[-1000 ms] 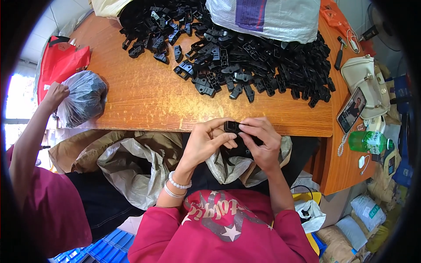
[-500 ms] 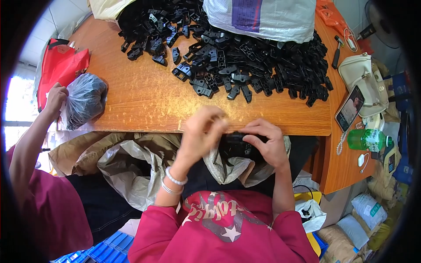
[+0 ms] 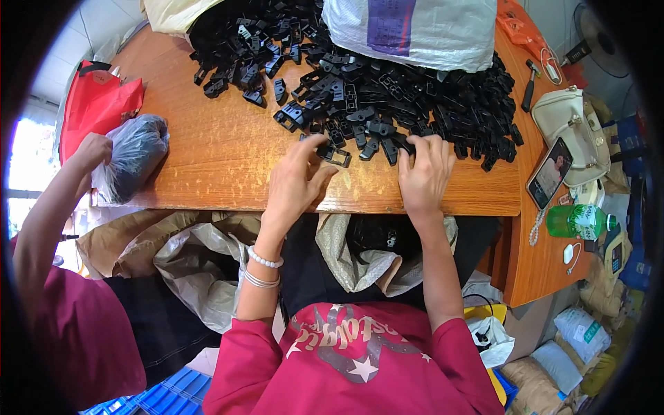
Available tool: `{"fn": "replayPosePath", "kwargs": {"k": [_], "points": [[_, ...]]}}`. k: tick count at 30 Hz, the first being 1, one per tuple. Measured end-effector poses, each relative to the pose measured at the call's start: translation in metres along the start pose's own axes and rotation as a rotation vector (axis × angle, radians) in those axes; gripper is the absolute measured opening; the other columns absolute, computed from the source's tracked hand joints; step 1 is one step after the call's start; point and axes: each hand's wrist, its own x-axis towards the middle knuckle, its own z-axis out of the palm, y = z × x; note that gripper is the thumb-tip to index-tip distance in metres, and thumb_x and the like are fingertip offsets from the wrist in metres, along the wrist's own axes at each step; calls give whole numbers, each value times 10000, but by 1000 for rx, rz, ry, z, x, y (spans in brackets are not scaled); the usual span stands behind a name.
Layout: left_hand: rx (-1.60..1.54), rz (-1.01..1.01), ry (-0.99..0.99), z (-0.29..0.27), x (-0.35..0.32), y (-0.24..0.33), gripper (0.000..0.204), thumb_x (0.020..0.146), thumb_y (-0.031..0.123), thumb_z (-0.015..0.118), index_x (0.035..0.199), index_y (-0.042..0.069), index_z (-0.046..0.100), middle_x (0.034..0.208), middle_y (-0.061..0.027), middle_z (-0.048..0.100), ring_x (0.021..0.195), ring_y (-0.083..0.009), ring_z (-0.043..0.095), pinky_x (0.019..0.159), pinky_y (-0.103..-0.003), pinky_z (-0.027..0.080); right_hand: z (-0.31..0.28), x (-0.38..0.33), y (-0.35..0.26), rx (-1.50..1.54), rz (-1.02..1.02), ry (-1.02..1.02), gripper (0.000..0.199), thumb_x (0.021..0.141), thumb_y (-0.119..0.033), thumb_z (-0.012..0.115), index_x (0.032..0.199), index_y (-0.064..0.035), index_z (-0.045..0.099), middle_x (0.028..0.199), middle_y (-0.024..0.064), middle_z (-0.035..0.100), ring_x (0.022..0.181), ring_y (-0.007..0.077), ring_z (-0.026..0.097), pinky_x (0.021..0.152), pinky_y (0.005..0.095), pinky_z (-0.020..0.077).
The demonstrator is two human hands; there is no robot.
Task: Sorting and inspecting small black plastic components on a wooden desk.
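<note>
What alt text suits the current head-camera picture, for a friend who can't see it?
A person's left hand and right hand are at the near edge of a heap of black parts on a wooden table. Below the table's edge is an open pale sack; at left, a co-worker's hand grips a filled translucent bag.

A white sack [image 3: 449, 34] partly hides black parts [image 3: 394, 90].

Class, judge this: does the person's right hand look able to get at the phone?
Probably yes: mostly bare tabletop lies between the right hand and the phone, with the black parts piled mainly farther back.
</note>
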Motion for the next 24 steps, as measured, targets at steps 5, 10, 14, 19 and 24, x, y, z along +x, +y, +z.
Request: {"fn": "replayPosePath", "kwargs": {"k": [5,10,14,19,24], "points": [[54,94,-100,-2,1,-1,342,766,160,740,1072,87,605,837,-100,547,761,-302,580,644,-371,469,-2,-16,2,-31,52,-24,247,783,-108,700,996,-8,625,937,105,558,937,266,513,785,395,349],[-259,-2,-26,11,-14,-2,339,747,72,759,1039,29,593,748,-32,548,631,-147,544,563,-271,436,-19,-18,-2,553,348,-43,175,841,-10,659,998,50,608,862,80,583,725,156,571,624,283,465],[-728,-253,-137,23,-32,5,333,757,27,762,1051,-6,610,703,44,552,574,2,458,511,-163,380,-30,-25,-18,1020,525,-42,187,882,-50,626,1032,49,576,847,17,564,690,50,522,602,191,444],[-819,-247,-176,33,-36,24,360,788,-10,728,1118,-17,586,723,17,583,593,-17,544,525,-161,422,-28,-36,-26,1174,542,-345,130,861,-86,650,926,-8,569,819,-8,536,677,24,494,573,190,413],[-993,-251,-188,25,-38,33,326,859,-39,644,1164,-65,531,794,-67,640,716,-108,655,626,-211,518,-45,-28,-33,790,216,-356,129,837,-70,659,921,10,603,882,59,567,689,118,554,595,248,453]]}}
